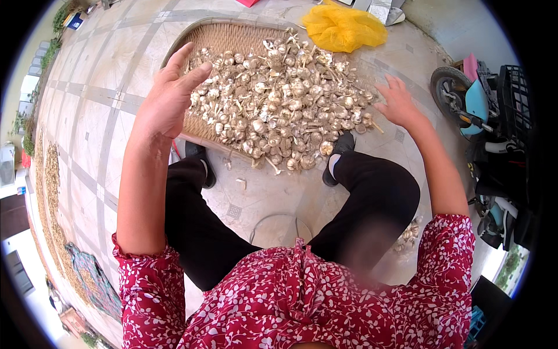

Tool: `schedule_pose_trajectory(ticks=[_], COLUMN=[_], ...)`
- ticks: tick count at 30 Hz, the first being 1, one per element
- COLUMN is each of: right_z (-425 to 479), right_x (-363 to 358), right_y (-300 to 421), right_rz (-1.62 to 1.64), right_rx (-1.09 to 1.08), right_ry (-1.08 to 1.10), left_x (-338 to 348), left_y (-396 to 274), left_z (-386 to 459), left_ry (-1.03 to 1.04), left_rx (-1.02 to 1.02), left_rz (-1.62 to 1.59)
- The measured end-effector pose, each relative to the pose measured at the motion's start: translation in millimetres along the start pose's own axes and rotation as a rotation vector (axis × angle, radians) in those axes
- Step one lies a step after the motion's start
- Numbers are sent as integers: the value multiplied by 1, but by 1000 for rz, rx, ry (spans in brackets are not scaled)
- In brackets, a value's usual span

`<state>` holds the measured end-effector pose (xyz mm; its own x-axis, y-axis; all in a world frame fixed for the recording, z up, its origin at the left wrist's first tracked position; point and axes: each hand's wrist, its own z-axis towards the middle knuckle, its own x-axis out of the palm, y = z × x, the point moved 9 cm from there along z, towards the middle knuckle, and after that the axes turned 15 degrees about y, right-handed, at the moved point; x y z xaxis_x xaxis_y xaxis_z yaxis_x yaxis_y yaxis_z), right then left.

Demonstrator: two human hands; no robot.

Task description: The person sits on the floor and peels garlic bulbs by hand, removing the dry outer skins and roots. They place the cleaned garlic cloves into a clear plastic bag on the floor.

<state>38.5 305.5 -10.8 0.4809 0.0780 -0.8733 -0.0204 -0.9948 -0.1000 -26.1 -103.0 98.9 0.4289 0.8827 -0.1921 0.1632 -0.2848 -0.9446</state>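
Note:
A large heap of dry garlic bulbs, some with stems and loose skins, fills much of a shallow woven basket and spills past its right side onto the tiled floor. My left hand is raised over the basket's left rim, fingers apart, with nothing in it. To the right of the heap, my right hand is held up with its fingers spread and holds nothing. Both hands appear apart from the garlic. The heap hides most of the basket's right part.
A yellow mesh bag lies beyond the heap. An electric scooter stands at the right. More garlic lies beside my right leg. At the far left, a tan crop is spread on the floor near a patterned cloth.

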Motion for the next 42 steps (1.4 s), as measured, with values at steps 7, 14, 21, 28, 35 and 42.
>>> schedule_pose_trajectory(ticks=[7,14,21,28,35,42], right_z=[128,176,221,221,216,187], right_x=[75,139,148,146,166,176], right_y=[182,283,259,188,121,84], right_rz=[-426,-283,-56,-15,275,387], right_rx=[-595,-912,-794,-703,-657,-741], right_ry=[332,184,262,14,-76,-116], left_x=[3,-1,0,14,18,19], left_y=[78,90,140,134,136,139], left_z=[41,68,77,86,81,80], left_ry=[25,-74,-81,-39,9,5], left_rx=[-349,-362,-560,-556,-561,-589], left_rz=[-260,-76,-47,10,34,34])
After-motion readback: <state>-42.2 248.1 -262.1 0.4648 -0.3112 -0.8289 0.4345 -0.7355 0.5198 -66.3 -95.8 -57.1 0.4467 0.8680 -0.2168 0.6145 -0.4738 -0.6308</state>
